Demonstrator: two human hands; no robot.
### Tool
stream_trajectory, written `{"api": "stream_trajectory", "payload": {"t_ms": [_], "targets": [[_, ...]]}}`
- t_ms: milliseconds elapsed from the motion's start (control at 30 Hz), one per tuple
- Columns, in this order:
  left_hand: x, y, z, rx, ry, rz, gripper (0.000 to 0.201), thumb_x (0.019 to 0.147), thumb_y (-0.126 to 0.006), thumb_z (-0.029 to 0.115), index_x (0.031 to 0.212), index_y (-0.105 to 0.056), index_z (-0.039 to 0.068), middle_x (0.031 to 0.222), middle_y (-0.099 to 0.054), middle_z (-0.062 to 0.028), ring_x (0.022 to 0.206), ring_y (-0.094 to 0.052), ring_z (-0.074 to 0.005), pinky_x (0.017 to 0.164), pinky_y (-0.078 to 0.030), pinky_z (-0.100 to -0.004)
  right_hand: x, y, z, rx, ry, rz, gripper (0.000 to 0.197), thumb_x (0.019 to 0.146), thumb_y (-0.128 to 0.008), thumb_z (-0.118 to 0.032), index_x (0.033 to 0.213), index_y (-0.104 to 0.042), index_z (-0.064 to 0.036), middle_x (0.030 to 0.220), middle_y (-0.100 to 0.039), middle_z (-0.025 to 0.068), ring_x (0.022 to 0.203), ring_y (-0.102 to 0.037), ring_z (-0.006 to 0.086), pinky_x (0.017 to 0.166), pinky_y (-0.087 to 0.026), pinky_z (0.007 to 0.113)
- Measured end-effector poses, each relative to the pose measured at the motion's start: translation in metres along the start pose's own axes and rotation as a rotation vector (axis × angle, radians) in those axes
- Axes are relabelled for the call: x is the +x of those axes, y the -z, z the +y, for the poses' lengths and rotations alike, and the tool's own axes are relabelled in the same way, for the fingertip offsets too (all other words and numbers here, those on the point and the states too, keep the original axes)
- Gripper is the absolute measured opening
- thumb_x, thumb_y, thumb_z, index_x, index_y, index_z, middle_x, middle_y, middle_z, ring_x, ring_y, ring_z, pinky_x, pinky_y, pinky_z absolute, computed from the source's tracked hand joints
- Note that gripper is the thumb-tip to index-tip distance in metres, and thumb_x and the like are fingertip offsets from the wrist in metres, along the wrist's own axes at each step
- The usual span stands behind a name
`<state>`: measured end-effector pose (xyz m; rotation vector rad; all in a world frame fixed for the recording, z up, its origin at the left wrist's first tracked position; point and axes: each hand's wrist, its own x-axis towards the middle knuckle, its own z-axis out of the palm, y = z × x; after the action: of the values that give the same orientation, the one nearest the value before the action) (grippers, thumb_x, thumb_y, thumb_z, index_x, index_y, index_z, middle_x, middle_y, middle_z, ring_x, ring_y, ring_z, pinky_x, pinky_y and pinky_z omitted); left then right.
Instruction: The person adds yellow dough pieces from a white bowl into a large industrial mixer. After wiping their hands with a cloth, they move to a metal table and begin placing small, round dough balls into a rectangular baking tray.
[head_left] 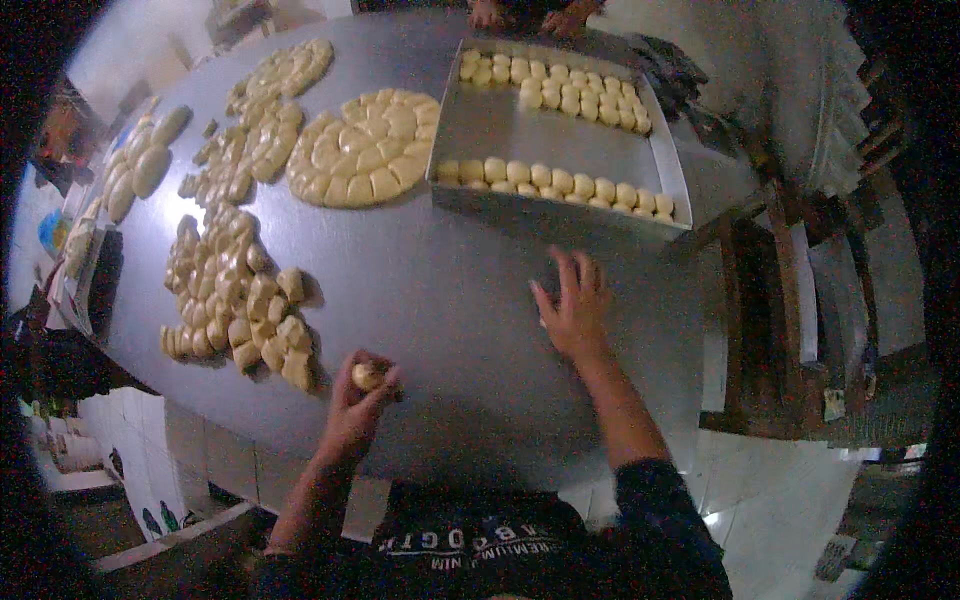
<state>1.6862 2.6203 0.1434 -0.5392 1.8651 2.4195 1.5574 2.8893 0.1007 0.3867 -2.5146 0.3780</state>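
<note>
In my left hand (352,412) is a small dough ball (368,376), gripped by curled fingers just above the near part of the steel table (450,330). My right hand (577,312) is open over the table, fingers spread and pointing at the tray; a tiny pale spot shows beside its palm, too small to name. Left of my left hand lies a heap of cut dough pieces (235,290). Beyond the right hand stands a metal tray (540,145) with rows of round dough balls (580,95) along its far side and more along its near side.
A coil of cut dough (365,150) lies left of the tray, with more cut pieces (280,75) behind. Smooth dough lumps (140,165) rest at the far left edge. Another person's hands (530,17) are at the far edge. Wooden racks (760,300) stand to the right.
</note>
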Motion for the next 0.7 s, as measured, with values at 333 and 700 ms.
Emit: {"api": "stream_trajectory", "payload": {"t_ms": [333,700], "targets": [[-0.017,0.016,-0.001,0.044,0.131,-0.146,0.045,0.076,-0.065,-0.002,0.112,-0.040,0.008,0.102,-0.052,-0.0083,0.095,-0.056,-0.0197,0.083,-0.047,-0.0313,-0.008,0.003,0.040,0.022,-0.083,-0.073,0.018,0.074,-0.065,-0.015,0.084,-0.052,-0.0069,0.087,-0.053,0.0127,0.083,-0.051,0.0311,0.075,-0.039,0.044],[0.013,0.020,-0.003,0.078,0.039,-0.095,0.022,0.083,-0.063,0.011,0.092,-0.044,0.006,0.089,-0.048,-0.0007,0.083,-0.048,-0.0081,0.070,-0.042,-0.0247,-0.011,0.013,0.029,0.080,-0.119,-0.240,0.025,0.078,-0.059,-0.016,0.099,-0.053,-0.0047,0.107,-0.052,0.0178,0.096,-0.052,0.0347,0.087,-0.042,0.040]]}}
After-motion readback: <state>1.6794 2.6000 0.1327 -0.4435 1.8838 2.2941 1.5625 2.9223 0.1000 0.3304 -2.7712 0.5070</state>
